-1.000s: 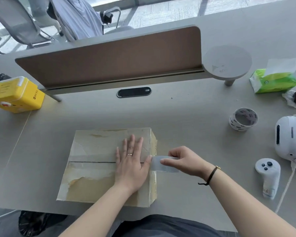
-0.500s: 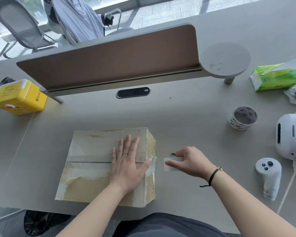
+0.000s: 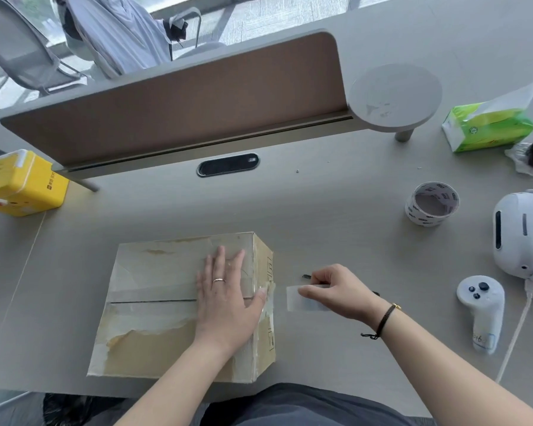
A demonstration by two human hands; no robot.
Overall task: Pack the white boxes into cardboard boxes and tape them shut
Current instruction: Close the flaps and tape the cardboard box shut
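A worn cardboard box [image 3: 154, 309] lies closed on the grey desk, its top flaps meeting in a seam that runs left to right. My left hand [image 3: 225, 299] presses flat on the right part of the lid, fingers straight, thumb at the right edge over some tape. To the right of the box, my right hand [image 3: 336, 292] pinches a short strip of clear tape [image 3: 299, 298], which hangs free, apart from the box. A small dark tip [image 3: 306, 276] shows by that hand's fingers. No white boxes are visible.
A tape roll [image 3: 432, 203] stands at the right. A white headset [image 3: 520, 235], a white controller [image 3: 482, 309] and a cable lie at the far right. A green tissue pack [image 3: 486, 130], a yellow box [image 3: 19, 186] and a brown divider [image 3: 191, 106] line the back.
The tape strip in my right hand has come away from the box's right edge and moved slightly right. My left hand stays pressed on the lid.
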